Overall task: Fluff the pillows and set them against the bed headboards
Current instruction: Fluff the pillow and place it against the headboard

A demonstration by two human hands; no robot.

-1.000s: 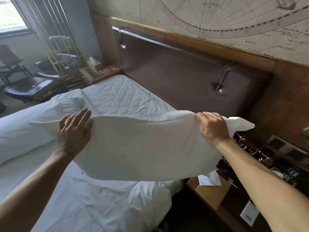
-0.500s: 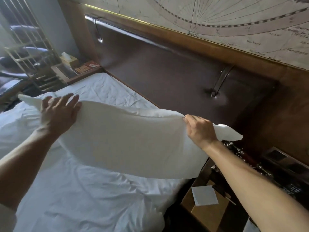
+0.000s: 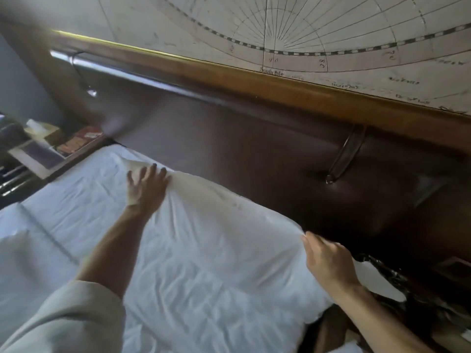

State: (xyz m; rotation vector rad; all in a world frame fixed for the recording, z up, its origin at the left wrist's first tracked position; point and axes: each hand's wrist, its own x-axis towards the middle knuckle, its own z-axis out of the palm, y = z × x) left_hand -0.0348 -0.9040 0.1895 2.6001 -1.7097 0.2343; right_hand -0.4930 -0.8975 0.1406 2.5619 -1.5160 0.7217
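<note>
A white pillow (image 3: 216,238) lies lengthwise at the head of the bed, its far edge close to the dark brown padded headboard (image 3: 254,154). My left hand (image 3: 146,187) rests flat on the pillow's far left end with fingers spread. My right hand (image 3: 328,261) pinches the pillow's right end, fingers closed on the fabric. The frame is blurred by motion. The white sheet of the bed (image 3: 84,189) shows to the left of the pillow.
A bedside table (image 3: 58,146) with a tissue box and booklets stands at the far left. A reading lamp arm (image 3: 346,154) juts from the headboard at right. A wooden ledge and wall map run above. Dark bedside items sit at the lower right.
The pillow went from held up in the air to lying down by the headboard. Both hands moved forward with it, and my view swung toward the headboard.
</note>
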